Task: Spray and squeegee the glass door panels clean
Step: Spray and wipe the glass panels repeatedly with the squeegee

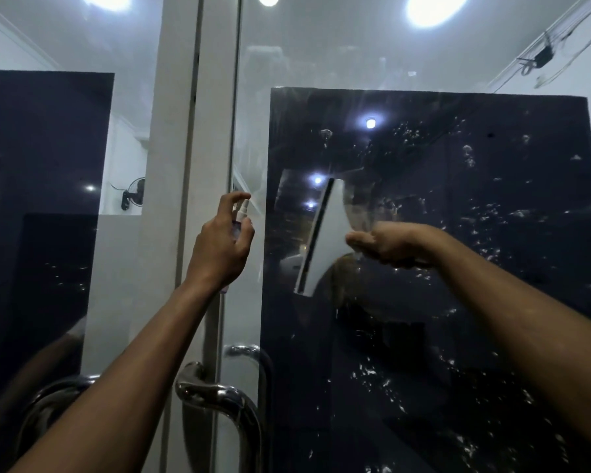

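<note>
Door handle (219,397) low; L hand (219,247) grips spray bottle (240,216), R hand (389,245) clamps squeegee (325,233) on glass (458,302).

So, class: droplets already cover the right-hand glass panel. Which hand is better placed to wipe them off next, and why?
Probably the right hand: it holds the squeegee against the droplet-covered right panel. The left hand grips only the spray bottle.

A wall fan (133,198) can be seen mounted on the white wall behind the left glass, dark and pretty small. Round ceiling lights (435,6) are glaring up top, blown out white. A tangle of cables with a small black box (542,56) is strung along the upper right, near the ceiling edge. A white pillar (180,131) is visible between the panes.
</note>
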Demonstrator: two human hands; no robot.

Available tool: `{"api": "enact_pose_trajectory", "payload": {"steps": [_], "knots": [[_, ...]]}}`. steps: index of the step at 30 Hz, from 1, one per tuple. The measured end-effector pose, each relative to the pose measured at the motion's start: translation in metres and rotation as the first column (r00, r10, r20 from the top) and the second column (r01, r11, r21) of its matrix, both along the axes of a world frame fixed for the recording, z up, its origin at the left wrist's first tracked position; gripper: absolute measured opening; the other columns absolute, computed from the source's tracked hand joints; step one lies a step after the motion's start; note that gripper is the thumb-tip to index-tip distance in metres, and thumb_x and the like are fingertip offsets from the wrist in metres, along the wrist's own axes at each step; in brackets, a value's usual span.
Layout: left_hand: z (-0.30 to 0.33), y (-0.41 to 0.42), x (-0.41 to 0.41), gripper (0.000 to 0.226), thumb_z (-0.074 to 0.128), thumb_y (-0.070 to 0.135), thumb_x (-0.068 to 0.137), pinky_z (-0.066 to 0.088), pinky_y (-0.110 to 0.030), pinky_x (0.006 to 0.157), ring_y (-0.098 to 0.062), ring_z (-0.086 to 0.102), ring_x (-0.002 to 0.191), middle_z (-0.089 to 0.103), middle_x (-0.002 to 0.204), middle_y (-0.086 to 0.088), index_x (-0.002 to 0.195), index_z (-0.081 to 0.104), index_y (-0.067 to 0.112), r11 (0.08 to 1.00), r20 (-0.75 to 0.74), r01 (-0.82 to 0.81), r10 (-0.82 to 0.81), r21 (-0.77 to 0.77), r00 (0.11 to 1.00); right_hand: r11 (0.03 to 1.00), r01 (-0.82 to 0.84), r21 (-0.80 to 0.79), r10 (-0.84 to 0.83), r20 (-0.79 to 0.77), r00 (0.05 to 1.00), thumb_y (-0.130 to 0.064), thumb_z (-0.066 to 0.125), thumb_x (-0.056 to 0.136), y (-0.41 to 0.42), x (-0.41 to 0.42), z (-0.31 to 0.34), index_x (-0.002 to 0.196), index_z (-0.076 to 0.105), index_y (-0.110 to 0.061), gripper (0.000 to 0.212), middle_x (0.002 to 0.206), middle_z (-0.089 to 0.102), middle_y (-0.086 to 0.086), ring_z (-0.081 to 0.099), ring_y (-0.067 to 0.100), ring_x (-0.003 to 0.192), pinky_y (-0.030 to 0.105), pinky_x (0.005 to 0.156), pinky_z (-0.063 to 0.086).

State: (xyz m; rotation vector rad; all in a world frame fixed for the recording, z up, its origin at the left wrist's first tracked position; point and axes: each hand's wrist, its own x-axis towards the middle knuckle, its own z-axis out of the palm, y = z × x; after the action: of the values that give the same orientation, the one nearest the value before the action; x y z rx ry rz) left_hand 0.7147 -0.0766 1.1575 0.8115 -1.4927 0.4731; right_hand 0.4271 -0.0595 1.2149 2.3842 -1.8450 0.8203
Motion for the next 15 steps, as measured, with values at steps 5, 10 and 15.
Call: {"api": "enact_pose_trajectory", "payload": {"steps": [5,10,15], "knots": [[0.009,0.002,-0.001,0.037,0.048,0.022,0.103,0.039,-0.02,0.054,-0.008,0.055,0.064,0.059,0.093,-0.005,0.14,0.041,0.019,0.999,0.019,-0.036,0.035,0.017,0.999,0.997,0.024,0.071,-0.033,0.133,0.99,-0.071,0.041,0.092,-0.009,-0.045,-0.016,0.069,0.052,-0.018,0.059,0.06,0.043,0.001,0.032,0.013,0.043,0.024,0.044,0.028],[0.017,0.001,-0.013,0.034,0.047,0.024,0.103,0.038,-0.02,0.056,-0.015,0.055,0.069,0.058,0.095,-0.002,0.137,0.041,0.018,0.995,0.081,-0.095,0.093,0.02,0.992,0.997,-0.016,0.073,0.001,0.202,0.979,-0.071,0.042,0.091,-0.007,-0.042,-0.02,0.071,0.054,-0.016,0.06,0.062,0.043,0.001,0.032,0.013,0.043,0.023,0.043,0.028],[0.031,0.003,-0.027,0.034,0.048,0.025,0.103,0.049,-0.034,0.063,-0.022,0.058,0.074,0.058,0.095,-0.002,0.135,0.04,0.019,0.994,0.018,-0.11,0.11,-0.02,0.994,0.998,-0.049,0.048,0.034,0.262,0.965,-0.067,0.04,0.095,-0.003,-0.041,-0.033,0.063,0.051,-0.018,0.06,0.054,0.042,-0.002,0.032,0.01,0.037,0.019,0.039,0.027]]}}
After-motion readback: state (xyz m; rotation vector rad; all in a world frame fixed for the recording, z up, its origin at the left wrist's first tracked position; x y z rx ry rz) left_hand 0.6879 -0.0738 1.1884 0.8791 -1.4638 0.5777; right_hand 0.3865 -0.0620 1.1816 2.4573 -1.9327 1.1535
